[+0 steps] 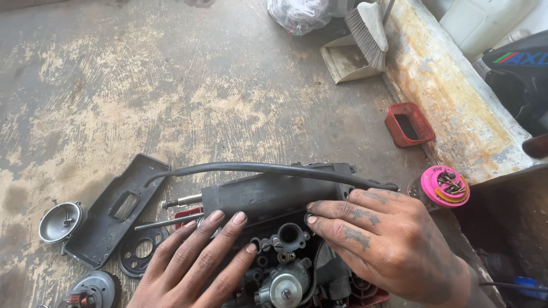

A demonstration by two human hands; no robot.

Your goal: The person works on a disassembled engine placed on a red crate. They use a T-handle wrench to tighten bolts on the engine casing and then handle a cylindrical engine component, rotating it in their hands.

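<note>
Resting on stained concrete floor (171, 85)

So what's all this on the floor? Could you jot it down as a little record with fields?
Setting: worn, stained concrete floor
Main item: black and grey small engine block with a black rubber hose arching over it
Left hand: resting flat on the engine, fingers spread
Right hand: laid on the engine's right side, grease-stained
Loose parts at left: flat black plastic cover panel, round silver metal bowl
Nearby: pink round bit holder, red rectangular plastic tray, grey dustpan with brush
</note>
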